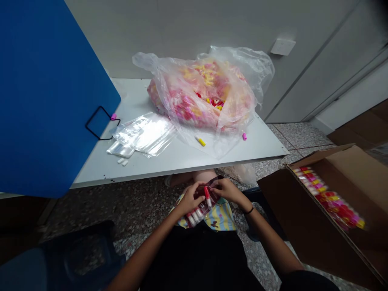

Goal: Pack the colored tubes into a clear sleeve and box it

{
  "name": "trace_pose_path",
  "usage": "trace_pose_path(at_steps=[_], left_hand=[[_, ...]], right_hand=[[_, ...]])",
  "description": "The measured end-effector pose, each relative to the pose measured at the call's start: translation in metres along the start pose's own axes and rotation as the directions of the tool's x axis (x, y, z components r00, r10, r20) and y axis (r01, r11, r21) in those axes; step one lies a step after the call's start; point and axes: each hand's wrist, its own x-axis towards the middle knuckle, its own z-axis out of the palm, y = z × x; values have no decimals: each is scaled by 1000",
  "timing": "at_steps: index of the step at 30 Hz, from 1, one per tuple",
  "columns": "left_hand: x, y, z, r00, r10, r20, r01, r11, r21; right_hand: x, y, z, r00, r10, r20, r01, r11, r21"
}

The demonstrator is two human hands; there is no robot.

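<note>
Over my lap, a clear plastic bag point(214, 199) is spread between my two hands. My left hand point(191, 200) grips its left side, with several short white tubes point(195, 216) lying side by side beneath it. The fingers of my right hand point(226, 190) are pinched at the bag's upper right edge. Between the hands lies one red-capped white tube point(207, 197), apart from the row; whether it is wholly inside the bag I cannot tell.
A white table point(169, 165) ahead bears a big translucent sack point(182, 109) of colourful tubes, flat clear bags point(148, 133), a loose yellow tube point(200, 141) and a pink cap point(244, 136). A cardboard box point(315, 218) with packed tubes stands right; a blue panel point(54, 97) rises left.
</note>
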Motion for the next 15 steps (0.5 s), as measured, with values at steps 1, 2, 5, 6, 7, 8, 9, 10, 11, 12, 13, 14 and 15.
trace_pose_path(at_steps=[1, 2, 5, 6, 7, 8, 9, 10, 11, 12, 13, 14, 15], left_hand=[[4, 1, 2, 999, -42, -23, 41, 997, -61], [9, 3, 4, 996, -78, -47, 73, 993, -92], [22, 11, 6, 983, -118, -139, 111, 992, -60], [25, 14, 6, 978, -118, -174, 110, 992, -57], [28, 17, 5, 970, -122, -211, 108, 991, -77], [29, 19, 3, 957, -135, -258, 109, 988, -111], [30, 20, 1, 937, -158, -312, 112, 981, -158], [30, 20, -1, 912, -187, -365, 113, 970, -214], [29, 19, -2, 884, -218, -414, 108, 956, -274], [28, 18, -3, 855, -248, -455, 95, 939, -332], [28, 16, -3, 829, -272, -489, 77, 921, -382], [27, 15, -3, 806, -291, -515, 55, 904, -425], [26, 15, -2, 791, -308, -529, 37, 887, -460]], right_hand=[[-1, -4, -3, 1000, 0, -23, -1, 1000, -24], [-2, -8, -6, 999, -7, -49, 5, 999, -43], [-9, -21, -14, 976, -62, -209, 52, 997, -52], [-13, -24, -15, 943, -67, -327, 55, 998, -44], [-17, -26, -14, 880, -49, -472, 39, 999, -30], [-21, -27, -11, 790, -4, -613, 4, 1000, -1], [-25, -27, -5, 692, 63, -719, -37, 998, 52], [-29, -26, 2, 621, 138, -771, -71, 990, 120], [-33, -24, 12, 602, 211, -770, -98, 977, 191], [-35, -22, 23, 635, 268, -725, -120, 961, 250], [-37, -20, 35, 698, 305, -648, -140, 945, 294], [-38, -19, 46, 758, 326, -564, -162, 933, 321], [-37, -19, 56, 804, 336, -491, -180, 924, 337]])
